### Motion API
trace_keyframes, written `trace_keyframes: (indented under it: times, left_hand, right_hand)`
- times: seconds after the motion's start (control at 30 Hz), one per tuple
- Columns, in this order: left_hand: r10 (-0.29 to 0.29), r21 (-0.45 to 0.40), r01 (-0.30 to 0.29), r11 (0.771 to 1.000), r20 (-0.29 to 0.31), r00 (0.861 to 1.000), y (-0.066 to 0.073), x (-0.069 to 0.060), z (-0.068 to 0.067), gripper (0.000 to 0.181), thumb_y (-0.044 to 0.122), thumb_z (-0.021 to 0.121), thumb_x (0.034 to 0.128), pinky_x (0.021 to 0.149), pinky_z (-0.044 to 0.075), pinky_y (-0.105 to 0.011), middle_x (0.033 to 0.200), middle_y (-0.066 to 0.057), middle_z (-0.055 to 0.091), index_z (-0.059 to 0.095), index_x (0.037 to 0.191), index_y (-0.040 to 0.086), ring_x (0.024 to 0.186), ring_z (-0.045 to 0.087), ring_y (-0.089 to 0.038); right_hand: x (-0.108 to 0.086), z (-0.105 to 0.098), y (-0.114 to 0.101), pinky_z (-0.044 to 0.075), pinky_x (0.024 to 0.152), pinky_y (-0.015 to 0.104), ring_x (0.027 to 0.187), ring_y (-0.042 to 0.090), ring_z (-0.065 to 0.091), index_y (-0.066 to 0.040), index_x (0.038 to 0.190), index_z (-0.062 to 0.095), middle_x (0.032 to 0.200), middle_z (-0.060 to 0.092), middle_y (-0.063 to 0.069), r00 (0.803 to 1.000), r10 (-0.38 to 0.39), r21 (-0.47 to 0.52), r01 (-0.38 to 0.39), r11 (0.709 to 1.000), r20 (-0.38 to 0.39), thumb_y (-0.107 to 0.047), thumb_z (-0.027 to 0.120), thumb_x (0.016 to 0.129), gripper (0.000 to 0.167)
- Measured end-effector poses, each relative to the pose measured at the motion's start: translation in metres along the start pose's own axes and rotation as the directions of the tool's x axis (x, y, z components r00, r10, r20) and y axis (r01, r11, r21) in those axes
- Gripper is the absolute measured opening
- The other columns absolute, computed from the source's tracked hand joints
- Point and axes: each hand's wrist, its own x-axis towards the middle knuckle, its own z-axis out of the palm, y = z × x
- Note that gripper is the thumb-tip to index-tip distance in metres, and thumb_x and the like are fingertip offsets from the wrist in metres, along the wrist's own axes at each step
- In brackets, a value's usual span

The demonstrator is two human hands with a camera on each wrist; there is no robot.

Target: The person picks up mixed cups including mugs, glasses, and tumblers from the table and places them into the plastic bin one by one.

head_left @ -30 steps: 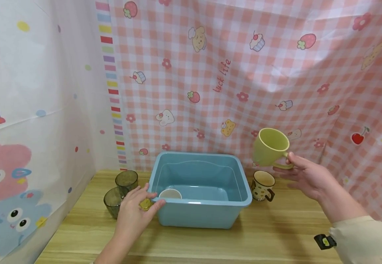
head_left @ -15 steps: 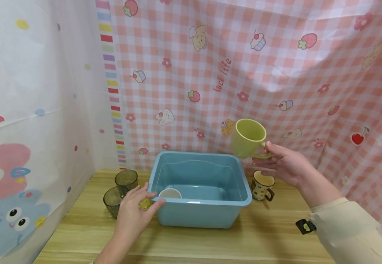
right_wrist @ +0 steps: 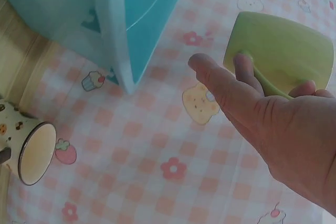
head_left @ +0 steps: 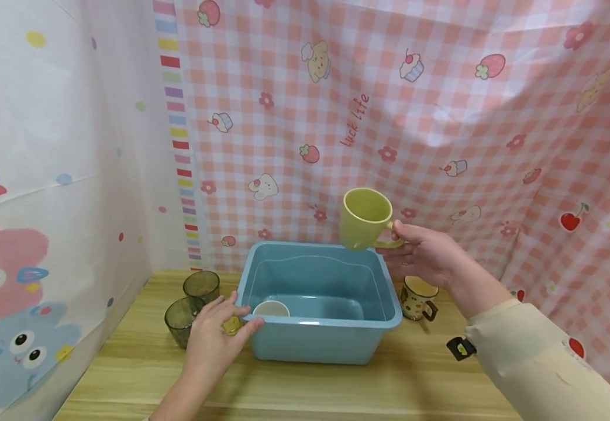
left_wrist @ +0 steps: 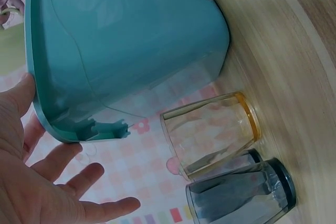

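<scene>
My right hand (head_left: 424, 257) grips a green mug (head_left: 358, 227) by its handle, holding it upright above the back right rim of a blue bin (head_left: 315, 342). In the right wrist view fingers wrap the handle of the green mug (right_wrist: 283, 45). My left hand (head_left: 215, 336) rests with its fingertips on the bin's left front corner, fingers spread; the left wrist view shows that hand (left_wrist: 47, 177) at the rim of the bin (left_wrist: 136, 30). Inside the bin, at the front left, a white cup (head_left: 271, 308) shows its rim.
Two dark clear glasses (head_left: 202, 285) and a yellowish glass (head_left: 233, 325) stand left of the bin on the wooden table (head_left: 441, 380). A patterned mug (head_left: 415, 298) with a brown handle is to its right. Behind hangs a pink checked cloth (head_left: 283, 128).
My right hand has carried the green mug leftward, from above the patterned mug to the bin's back right rim. The left hand has stayed where it was.
</scene>
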Motion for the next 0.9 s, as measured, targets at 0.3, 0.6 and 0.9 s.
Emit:
trace_keyframes:
  times: [0.3, 0.6, 0.9]
  left_hand:
    - [0.008, -0.002, -0.008, 1.0, -0.007, 1.0, -0.002, -0.001, 0.001, 0.032, 0.032, 0.096, 0.0793, 0.11, 0.045, -0.077, 0.137, -0.021, 0.072, 0.083, 0.099, 0.01, 0.134, 0.062, -0.051]
    - [0.022, 0.0, -0.022, 1.0, -0.02, 1.0, -0.004, -0.001, 0.003, 0.032, 0.03, 0.096, 0.0782, 0.108, 0.046, -0.078, 0.135, -0.021, 0.073, 0.083, 0.098, 0.009, 0.133, 0.063, -0.051]
    - [0.025, 0.0, -0.025, 1.0, -0.022, 0.999, -0.005, -0.001, 0.003, 0.032, 0.029, 0.097, 0.0779, 0.109, 0.046, -0.078, 0.133, -0.021, 0.074, 0.083, 0.098, 0.009, 0.132, 0.063, -0.051]
  right_hand:
    - [0.014, 0.018, -0.009, 0.028, 0.129, 0.067, 0.16, 0.05, 0.03, -0.019, 0.099, 0.052, 0.168, 0.033, 0.034, 0.999, 0.025, 0.045, -0.026, 0.999, 0.029, -0.047, 0.042, 0.115, 0.034]
    - [0.026, 0.027, -0.014, 0.028, 0.128, 0.071, 0.16, 0.049, 0.031, -0.019, 0.101, 0.051, 0.171, 0.034, 0.029, 0.998, 0.037, 0.047, -0.039, 0.998, 0.049, -0.043, 0.042, 0.116, 0.029]
    - [0.036, 0.033, -0.017, 0.032, 0.126, 0.071, 0.158, 0.048, 0.037, -0.019, 0.099, 0.051, 0.168, 0.04, 0.028, 0.998, 0.034, 0.007, -0.034, 0.999, 0.054, -0.042, 0.042, 0.116, 0.03]
